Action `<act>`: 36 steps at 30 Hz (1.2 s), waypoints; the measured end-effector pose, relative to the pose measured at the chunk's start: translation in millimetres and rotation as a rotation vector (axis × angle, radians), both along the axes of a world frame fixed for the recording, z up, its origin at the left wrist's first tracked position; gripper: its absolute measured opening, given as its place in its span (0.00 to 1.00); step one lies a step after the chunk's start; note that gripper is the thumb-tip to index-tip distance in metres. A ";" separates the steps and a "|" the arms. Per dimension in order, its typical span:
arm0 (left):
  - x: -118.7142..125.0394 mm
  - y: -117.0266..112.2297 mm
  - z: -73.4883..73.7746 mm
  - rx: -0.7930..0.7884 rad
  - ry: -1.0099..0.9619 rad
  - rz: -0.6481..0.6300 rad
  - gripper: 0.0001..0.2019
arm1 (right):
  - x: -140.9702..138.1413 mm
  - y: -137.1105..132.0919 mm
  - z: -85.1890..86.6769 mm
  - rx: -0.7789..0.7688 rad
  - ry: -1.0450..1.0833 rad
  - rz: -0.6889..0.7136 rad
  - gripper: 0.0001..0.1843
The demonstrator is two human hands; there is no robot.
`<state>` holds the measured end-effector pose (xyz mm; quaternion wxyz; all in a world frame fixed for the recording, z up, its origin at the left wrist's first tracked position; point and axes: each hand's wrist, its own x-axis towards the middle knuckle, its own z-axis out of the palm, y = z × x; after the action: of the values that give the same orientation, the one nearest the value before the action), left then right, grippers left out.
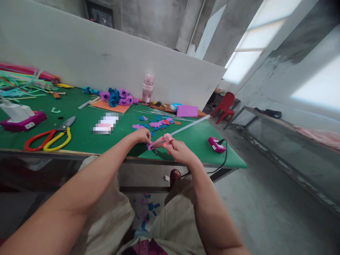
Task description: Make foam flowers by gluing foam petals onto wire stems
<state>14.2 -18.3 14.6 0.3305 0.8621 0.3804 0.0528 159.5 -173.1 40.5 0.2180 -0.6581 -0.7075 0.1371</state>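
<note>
My right hand (180, 150) is wrapped round a pink glue gun (163, 140), whose small light glows orange. A long pale glue stick (190, 125) sticks out of its back end. My left hand (142, 136) is closed, pinching a small purple paper piece (150, 145) by the gun's nozzle, above the front edge of the green table (127, 122). Just beyond the hands lie scattered blue, purple and pink cut paper pieces (156, 123). Purple and blue paper flowers (117, 96) rest on an orange sheet (110, 105) farther back.
Red-and-yellow-handled scissors (51, 136) and a magenta power strip (23, 122) lie at left. A pink bottle (147, 89) stands by the white board (106, 53). At right, a magenta socket (216, 144) has a black cord hanging over the edge. Colored strips (23, 81) are piled far left.
</note>
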 end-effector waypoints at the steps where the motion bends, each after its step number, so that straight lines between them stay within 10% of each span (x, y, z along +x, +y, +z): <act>1: 0.0 -0.1 -0.1 0.000 0.001 0.000 0.04 | 0.1 -0.1 0.1 -0.002 -0.002 -0.003 0.16; 36: -0.6 -1.6 2.2 0.005 0.015 0.003 0.05 | 10.1 -1.1 -2.7 -0.004 -0.005 -0.045 0.15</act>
<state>13.6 -19.9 16.7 0.3255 0.8628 0.3839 0.0479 169.6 -174.2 37.8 0.2177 -0.6746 -0.6929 0.1321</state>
